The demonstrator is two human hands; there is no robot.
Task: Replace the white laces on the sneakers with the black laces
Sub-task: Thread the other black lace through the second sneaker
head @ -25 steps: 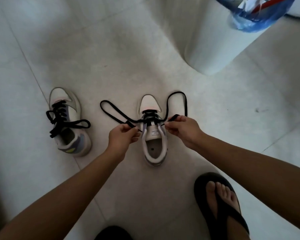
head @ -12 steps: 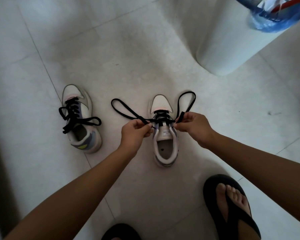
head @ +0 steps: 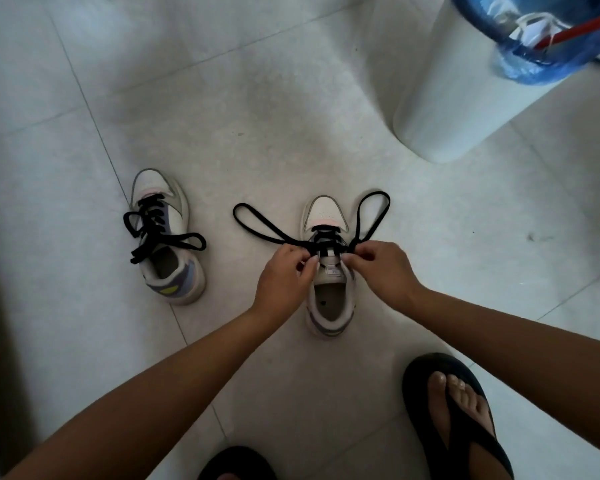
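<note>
Both hands pinch the flat black lace [head: 257, 226] over the near sneaker [head: 329, 271]: left hand [head: 284, 275], right hand [head: 381, 268], each holding a loop. Left of it stands the laced sneaker [head: 165, 237] on pale, smooth floor tiles [head: 222, 98].

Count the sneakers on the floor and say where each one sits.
2. One sneaker lies at the left, already laced in black. The other sneaker sits in the middle, where the left hand and right hand pinch its black lace.
</note>
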